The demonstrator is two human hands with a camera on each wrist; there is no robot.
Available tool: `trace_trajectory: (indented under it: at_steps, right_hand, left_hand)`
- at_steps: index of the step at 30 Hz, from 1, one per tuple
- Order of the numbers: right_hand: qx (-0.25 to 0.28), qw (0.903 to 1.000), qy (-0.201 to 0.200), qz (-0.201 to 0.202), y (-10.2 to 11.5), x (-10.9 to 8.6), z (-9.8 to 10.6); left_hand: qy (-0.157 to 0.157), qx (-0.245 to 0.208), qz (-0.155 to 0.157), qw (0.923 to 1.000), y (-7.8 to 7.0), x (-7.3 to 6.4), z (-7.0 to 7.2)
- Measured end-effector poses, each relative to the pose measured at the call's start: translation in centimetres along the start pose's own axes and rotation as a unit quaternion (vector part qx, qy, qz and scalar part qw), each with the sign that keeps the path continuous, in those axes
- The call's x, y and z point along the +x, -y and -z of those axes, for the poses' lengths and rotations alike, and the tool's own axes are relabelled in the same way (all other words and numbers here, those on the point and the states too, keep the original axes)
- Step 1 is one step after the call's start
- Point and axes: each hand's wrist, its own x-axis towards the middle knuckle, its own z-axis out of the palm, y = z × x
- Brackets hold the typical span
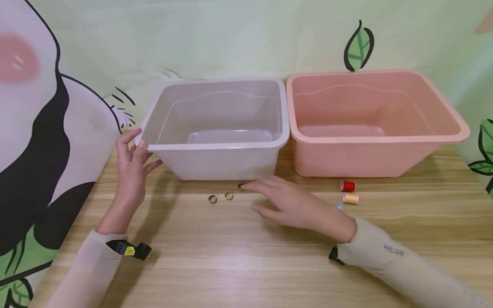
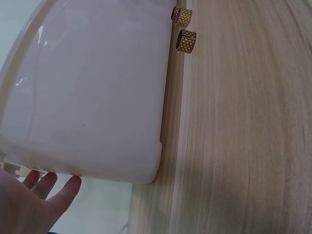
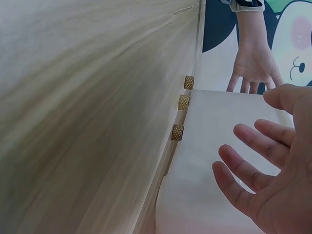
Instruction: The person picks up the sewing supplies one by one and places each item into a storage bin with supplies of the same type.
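My left hand grips the front left corner of a pale grey plastic bin, its fingers under and beside the rim. In the left wrist view, several fingertips touch the bin's end wall. Three short brass-coloured rings with dimpled surfaces lie in front of the bin: a left ring, a middle ring and a right ring. Over the table, my right hand reaches left with its fingertips near the right ring. Its fingers are spread and hold nothing in the right wrist view.
A pink bin stands to the right of the grey one. In front of it lie a red thread spool, a pale orange spool and a blue item mostly hidden by my right arm. A patterned cloth hangs behind the wooden table.
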Motion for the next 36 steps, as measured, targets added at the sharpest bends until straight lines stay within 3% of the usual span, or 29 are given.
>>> trace_trajectory:
  at_steps: [7,21,28,36]
  right_hand:
    - [0.003,0.9998,0.011,-0.014,0.0,0.7,-0.4]
    - [0.017,0.9996,-0.012,-0.019,-0.3,3.3,-2.2]
    - [0.040,0.9972,-0.025,-0.058,0.1,4.4,-3.6]
    - [0.027,0.9941,-0.024,-0.102,0.3,4.8,-4.9]
  left_hand:
    - [0.004,0.010,0.005,0.9999,-0.2,0.0,-0.1]
    - [0.021,0.005,0.002,0.9998,-0.3,0.3,0.0]
    - [0.023,0.004,0.004,0.9997,-0.4,0.5,-0.1]
    - [0.018,-0.003,0.009,0.9998,0.2,-0.2,0.1]
